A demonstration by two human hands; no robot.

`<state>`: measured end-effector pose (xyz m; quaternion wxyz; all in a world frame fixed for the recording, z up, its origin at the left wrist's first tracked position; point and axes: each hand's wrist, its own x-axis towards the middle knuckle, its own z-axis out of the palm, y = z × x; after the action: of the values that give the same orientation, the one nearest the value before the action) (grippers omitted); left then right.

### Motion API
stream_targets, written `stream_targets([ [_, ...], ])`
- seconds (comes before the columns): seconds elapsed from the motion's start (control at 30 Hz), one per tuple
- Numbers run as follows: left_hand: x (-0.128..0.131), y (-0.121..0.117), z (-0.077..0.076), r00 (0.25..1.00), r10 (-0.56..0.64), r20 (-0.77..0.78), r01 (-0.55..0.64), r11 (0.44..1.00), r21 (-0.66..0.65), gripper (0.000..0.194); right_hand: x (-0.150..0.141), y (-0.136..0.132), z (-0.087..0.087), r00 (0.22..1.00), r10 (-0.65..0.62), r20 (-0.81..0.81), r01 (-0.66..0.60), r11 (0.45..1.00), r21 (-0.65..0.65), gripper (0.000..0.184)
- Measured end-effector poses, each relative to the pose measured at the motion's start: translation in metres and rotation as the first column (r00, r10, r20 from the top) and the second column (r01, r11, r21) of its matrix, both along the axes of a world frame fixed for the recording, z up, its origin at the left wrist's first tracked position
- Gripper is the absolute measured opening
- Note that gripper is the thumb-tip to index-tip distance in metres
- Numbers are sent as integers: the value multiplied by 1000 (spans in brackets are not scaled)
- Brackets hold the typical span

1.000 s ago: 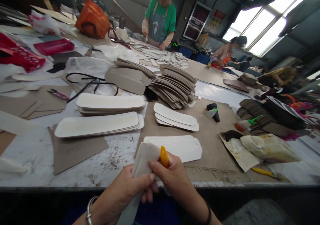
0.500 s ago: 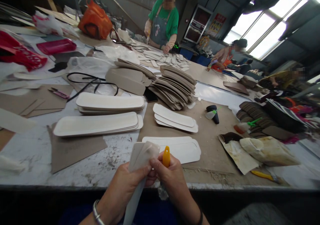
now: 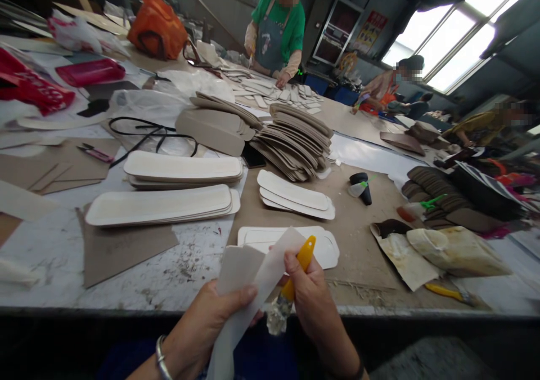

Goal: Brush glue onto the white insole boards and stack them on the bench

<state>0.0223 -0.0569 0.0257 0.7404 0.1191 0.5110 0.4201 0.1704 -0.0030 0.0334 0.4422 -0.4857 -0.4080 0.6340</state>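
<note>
At the table's front edge, my left hand (image 3: 215,312) is closed round long white strips (image 3: 238,264), its thumb lying across them. My right hand (image 3: 314,293) grips a yellow-handled brush (image 3: 306,251), whose bristle end, crusted with pale paste, points down. The same hand pinches the upper end of one white strip (image 3: 280,250), which slants away from the others. Just behind my hands lie flat white rounded pieces (image 3: 331,250), partly hidden by the strip. Further back are a small stack of curved white pieces (image 3: 293,195) and two longer white stacks (image 3: 160,206) on the left.
Curved brown pieces (image 3: 295,143) are piled at mid-table. On the right lie a stained bag (image 3: 459,250), another yellow-handled brush (image 3: 447,293) and a green-tipped bottle (image 3: 415,210). A pink cutter (image 3: 98,153) is at left. A person in green (image 3: 274,36) works across the table.
My right hand has moved right and lifted the upper end of one strip away from the rest. The brush has come with it, its bristle end now in plain sight.
</note>
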Motion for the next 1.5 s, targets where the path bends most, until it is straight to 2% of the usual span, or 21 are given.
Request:
stream_targets([
  [0.1, -8, -7, -2, 993, -106, -49, 106, 994, -11, 53, 19, 7, 11, 994, -85, -62, 81, 994, -68, 47],
  [0.17, -15, -6, -2, 983, -113, -146, 119, 992, 38, 45, 37, 11, 20, 994, -91, -52, 86, 992, -90, 47],
  [0.27, -23, 2, -3, 953, 6, -302, 10, 999, 53, 44, 65, 17, 33, 999, 3, 38, 1, 995, -104, 43],
  [0.37, -24, 14, -7, 926, 51, -374, -47, 999, 18, 55, 79, 25, 43, 955, 188, 228, -166, 980, -113, 41],
  [0.43, -22, 21, -11, 921, 27, -389, -25, 1000, 11, 50, 73, 32, 44, 852, 356, 384, -337, 934, -117, 38],
  [0.5, -20, 25, -15, 919, -7, -394, 10, 1000, 7, 40, 58, 40, 41, 681, 494, 540, -524, 844, -110, 31],
  [0.6, -19, 30, -18, 915, -48, -399, 57, 998, 9, 38, 28, 55, 31, 422, 540, 728, -714, 693, -100, 24],
  [0.67, -20, 32, -17, 918, -65, -392, 77, 997, 13, 38, 11, 63, 23, 297, 507, 809, -766, 633, -116, 23],
  [0.77, -21, 35, -14, 925, -77, -373, 84, 996, 2, 36, -6, 72, 15, 152, 471, 869, -797, 578, -174, 19],
  [0.97, -20, 39, -6, 937, -77, -342, 54, 996, -77, 33, -18, 77, 9, -53, 420, 906, -817, 503, -282, 17],
  [1.07, -19, 40, -4, 938, -83, -338, 50, 993, -105, 33, -20, 76, 10, -115, 389, 914, -820, 482, -309, 19],
  [1.23, -19, 39, -8, 932, -77, -354, 41, 993, -111, 34, -21, 74, 13, -165, 334, 928, -827, 465, -315, 19],
  [1.5, -19, 37, -21, 937, -45, -347, 18, 997, -80, 36, -20, 72, 7, -152, 253, 955, -862, 439, -253, 21],
])
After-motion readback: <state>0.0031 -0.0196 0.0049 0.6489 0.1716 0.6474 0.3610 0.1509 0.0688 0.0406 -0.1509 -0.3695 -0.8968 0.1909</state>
